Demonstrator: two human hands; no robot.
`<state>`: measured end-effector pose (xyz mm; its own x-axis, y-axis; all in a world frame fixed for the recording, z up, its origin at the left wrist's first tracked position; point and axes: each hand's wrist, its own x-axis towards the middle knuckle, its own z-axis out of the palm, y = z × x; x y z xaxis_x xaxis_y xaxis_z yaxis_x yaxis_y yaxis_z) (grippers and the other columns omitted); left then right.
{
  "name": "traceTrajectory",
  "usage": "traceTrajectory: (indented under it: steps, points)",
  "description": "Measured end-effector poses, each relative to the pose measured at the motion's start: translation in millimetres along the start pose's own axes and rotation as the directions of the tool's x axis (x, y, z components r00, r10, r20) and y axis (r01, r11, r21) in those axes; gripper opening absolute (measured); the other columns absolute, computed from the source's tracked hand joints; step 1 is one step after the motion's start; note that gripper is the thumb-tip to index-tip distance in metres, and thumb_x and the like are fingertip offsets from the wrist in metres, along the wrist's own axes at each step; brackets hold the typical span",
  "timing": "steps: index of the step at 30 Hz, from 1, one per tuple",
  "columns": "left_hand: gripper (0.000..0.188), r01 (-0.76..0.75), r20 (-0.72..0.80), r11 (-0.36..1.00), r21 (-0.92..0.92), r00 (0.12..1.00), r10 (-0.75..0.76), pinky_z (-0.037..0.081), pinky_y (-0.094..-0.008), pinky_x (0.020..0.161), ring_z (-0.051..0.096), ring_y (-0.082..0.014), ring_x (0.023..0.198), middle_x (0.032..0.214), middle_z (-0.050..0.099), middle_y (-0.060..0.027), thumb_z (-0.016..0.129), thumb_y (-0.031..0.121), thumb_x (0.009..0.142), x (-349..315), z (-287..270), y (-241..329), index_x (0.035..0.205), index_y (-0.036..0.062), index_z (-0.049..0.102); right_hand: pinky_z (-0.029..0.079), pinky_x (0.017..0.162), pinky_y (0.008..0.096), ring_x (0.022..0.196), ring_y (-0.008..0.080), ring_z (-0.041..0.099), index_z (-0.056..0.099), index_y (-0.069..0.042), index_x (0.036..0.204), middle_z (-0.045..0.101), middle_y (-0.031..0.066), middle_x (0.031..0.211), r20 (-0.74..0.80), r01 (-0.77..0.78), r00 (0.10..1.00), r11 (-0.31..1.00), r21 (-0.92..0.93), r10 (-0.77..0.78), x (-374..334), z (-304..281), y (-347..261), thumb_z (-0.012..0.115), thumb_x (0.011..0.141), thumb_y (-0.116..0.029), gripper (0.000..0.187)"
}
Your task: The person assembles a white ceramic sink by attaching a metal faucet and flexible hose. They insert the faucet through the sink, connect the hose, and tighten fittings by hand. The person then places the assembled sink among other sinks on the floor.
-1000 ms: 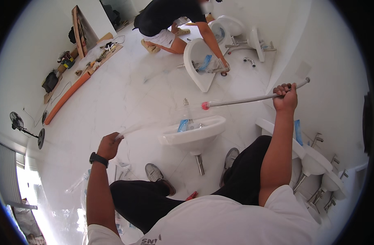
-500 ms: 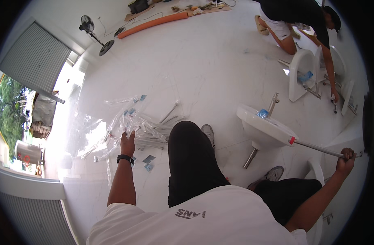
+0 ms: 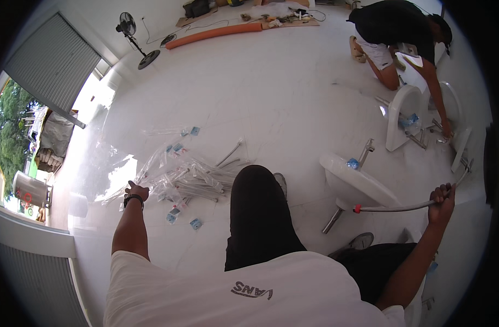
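Note:
My right hand [image 3: 441,203] is closed around a braided metal hose [image 3: 394,209] with a red collar at its left end. The hose passes just in front of a white washbasin [image 3: 345,169] that lies tipped on the floor. The basin carries a chrome tap [image 3: 365,152] with a blue packet [image 3: 353,163] beside it. My left hand [image 3: 137,192] is at the left edge of a pile of clear-bagged hoses [image 3: 192,177], with its fingers apart and nothing visible in them. Small blue packets [image 3: 195,224] lie near the pile.
At the right, a kneeling person [image 3: 399,32] reaches toward fittings beside more basins [image 3: 405,117]. A standing fan [image 3: 131,38] and a long orange roll [image 3: 214,36] are farther back. A partly raised roller shutter [image 3: 53,60] is at the left.
My left hand has moved left and let go of the clear plastic, which now lies lower on the pile. My right hand has moved slightly left and up, and the hose's red end has dropped.

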<state>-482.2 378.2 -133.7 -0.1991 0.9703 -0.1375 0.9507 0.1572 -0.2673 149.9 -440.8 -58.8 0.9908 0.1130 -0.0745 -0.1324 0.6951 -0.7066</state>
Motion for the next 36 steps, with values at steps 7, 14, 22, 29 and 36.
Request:
traceTrajectory:
  steps: [7, 14, 22, 29, 36]
  points:
    - [0.054, -0.694, -0.429, 0.031, -0.72, 0.479, 0.766, 0.054, -0.0409, 0.101, 0.069, -0.0322, 0.119, 0.135, 0.067, -0.0248, 0.067, 0.03, 0.102, -199, -67, 186, 0.141, -0.0067, 0.057, 0.048, 0.074, 0.0328, 0.074, 0.0166, 0.058, 0.061, -0.011, 0.106, 0.058, 0.0008, 0.086, 0.146, -0.222, 0.948, 0.915, -0.336, 0.283, -71, 122, 80, 0.065, 0.103, -0.043, 0.033]
    - [0.068, -0.35, -0.477, -0.516, -0.782, -0.198, 0.857, 0.051, -0.041, 0.107, 0.065, -0.0313, 0.125, 0.134, 0.066, -0.0225, 0.06, 0.039, 0.107, -449, -190, 279, 0.152, -0.0078, 0.04, 0.058, 0.082, 0.0344, 0.079, 0.0137, 0.066, 0.062, -0.005, 0.102, 0.06, 0.0006, 0.086, 0.281, -0.116, 0.852, 0.681, -0.723, 0.443, -136, 203, 152, 0.061, 0.107, -0.037, 0.033]
    - [0.038, 0.047, -0.32, -0.317, -0.947, -0.154, 0.935, 0.052, -0.0291, 0.062, 0.06, -0.0119, 0.064, 0.079, 0.062, -0.0031, 0.051, 0.03, 0.111, -494, -208, 335, 0.131, -0.0017, 0.057, 0.055, 0.095, 0.0393, 0.098, 0.0259, 0.071, 0.068, 0.002, 0.12, 0.073, 0.0143, 0.105, 0.269, 0.294, 0.668, 0.086, -0.952, 0.694, -142, 196, 140, 0.064, 0.104, -0.036, 0.041]
    - [0.036, 0.183, -0.211, -0.204, -0.962, -0.017, 0.977, 0.039, -0.0242, 0.054, 0.041, -0.0053, 0.056, 0.073, 0.052, 0.0026, 0.052, 0.031, 0.111, -487, -190, 371, 0.129, 0.0014, 0.06, 0.054, 0.097, 0.042, 0.113, 0.0319, 0.069, 0.068, 0.001, 0.127, 0.073, 0.0186, 0.12, -0.078, -0.055, 0.916, -0.068, -0.996, 0.394, -39, 114, 126, 0.069, 0.098, -0.038, 0.049]
    - [0.037, -0.185, -0.274, -0.272, -0.944, -0.018, 0.962, 0.037, -0.0234, 0.054, 0.042, -0.004, 0.059, 0.07, 0.047, 0.0045, 0.051, 0.031, 0.111, -478, -169, 389, 0.13, 0.0013, 0.062, 0.048, 0.11, 0.0432, 0.134, 0.0356, 0.058, 0.059, 0.002, 0.143, 0.06, 0.0224, 0.145, -0.217, 0.157, 0.748, -0.486, -0.86, 0.627, 69, 49, 186, 0.074, 0.092, -0.048, 0.073]
